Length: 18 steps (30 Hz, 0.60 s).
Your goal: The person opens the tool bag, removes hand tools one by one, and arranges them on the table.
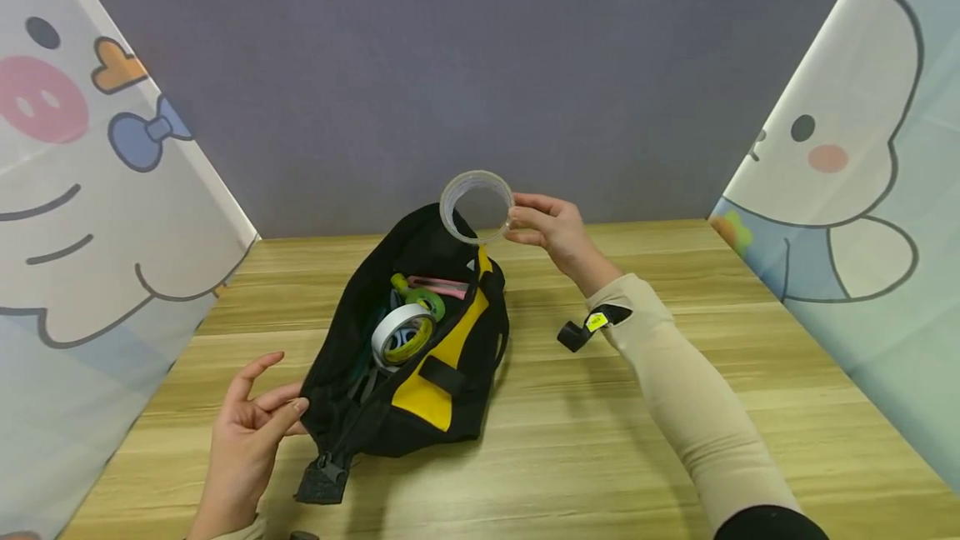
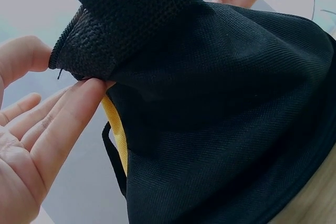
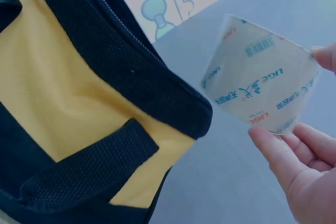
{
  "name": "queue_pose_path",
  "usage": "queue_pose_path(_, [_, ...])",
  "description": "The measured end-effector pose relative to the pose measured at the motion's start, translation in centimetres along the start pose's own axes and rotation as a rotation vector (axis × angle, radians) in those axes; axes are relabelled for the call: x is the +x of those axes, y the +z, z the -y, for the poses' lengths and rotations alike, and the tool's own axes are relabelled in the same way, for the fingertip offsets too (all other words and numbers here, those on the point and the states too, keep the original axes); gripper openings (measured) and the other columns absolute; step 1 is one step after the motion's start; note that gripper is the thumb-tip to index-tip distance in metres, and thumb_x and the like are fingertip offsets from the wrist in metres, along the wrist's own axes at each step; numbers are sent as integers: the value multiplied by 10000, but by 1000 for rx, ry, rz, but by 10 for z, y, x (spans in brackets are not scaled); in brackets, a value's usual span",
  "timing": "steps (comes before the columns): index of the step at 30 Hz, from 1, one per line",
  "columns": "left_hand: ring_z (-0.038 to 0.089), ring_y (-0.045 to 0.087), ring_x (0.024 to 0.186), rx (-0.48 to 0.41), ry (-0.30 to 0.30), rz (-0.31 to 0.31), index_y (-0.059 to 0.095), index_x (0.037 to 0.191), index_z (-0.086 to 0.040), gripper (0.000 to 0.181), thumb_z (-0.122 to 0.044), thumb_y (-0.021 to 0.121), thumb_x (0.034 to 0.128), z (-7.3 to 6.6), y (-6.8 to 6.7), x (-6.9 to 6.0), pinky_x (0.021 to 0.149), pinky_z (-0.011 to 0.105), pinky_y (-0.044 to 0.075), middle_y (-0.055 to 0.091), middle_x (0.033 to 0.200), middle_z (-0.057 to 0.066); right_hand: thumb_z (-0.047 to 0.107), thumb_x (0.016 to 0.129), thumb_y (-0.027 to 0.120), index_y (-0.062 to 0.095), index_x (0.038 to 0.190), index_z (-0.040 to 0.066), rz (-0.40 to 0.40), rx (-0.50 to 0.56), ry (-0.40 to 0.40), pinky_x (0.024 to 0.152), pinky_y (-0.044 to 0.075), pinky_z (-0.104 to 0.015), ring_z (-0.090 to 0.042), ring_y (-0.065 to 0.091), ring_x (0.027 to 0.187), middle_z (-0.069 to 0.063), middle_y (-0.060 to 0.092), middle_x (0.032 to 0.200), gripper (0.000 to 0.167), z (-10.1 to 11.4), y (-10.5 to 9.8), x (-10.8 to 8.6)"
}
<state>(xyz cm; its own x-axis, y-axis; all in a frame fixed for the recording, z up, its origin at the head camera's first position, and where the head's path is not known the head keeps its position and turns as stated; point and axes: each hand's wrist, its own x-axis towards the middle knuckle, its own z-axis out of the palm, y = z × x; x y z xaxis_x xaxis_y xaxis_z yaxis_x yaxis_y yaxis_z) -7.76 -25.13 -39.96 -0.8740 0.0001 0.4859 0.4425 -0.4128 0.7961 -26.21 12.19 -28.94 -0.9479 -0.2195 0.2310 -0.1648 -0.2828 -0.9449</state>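
Note:
A black and yellow zippered tool bag point(image 1: 442, 402) lies unzipped on the table. My left hand point(image 1: 251, 432) pinches the edge of the bag's near end between thumb and fingers; in the left wrist view that hand point(image 2: 47, 129) grips the black fabric point(image 2: 220, 93). Above the bag's far end, my right hand point(image 1: 558, 236) holds a roll of clear packing tape point(image 1: 447, 211) by its edge. The right wrist view shows the tape roll point(image 3: 257, 77) printed with blue and orange lettering, pinched between thumb and fingers, apart from the bag.
Inside the bag sit a white tape roll point(image 1: 386, 332), a green tape roll point(image 1: 429, 300) and a pink-handled cutter point(image 1: 442, 287). Other tools there are partly hidden. The wooden table point(image 1: 637, 457) meets a grey panel point(image 1: 480, 65) behind, with cartoon-printed cloths at both sides.

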Motion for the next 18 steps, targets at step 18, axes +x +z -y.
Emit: queue_pose_path(18, [211, 730, 801, -30, 28, 42, 433, 1416, 17, 605, 321, 380, 896, 3, -2, 0, 629, 281, 607, 731, 1068, 159, -11, 998, 517, 726, 914, 63, -205, 373, 60, 842, 588, -328, -202, 669, 790, -55, 628, 954, 236, -27, -43, -2])
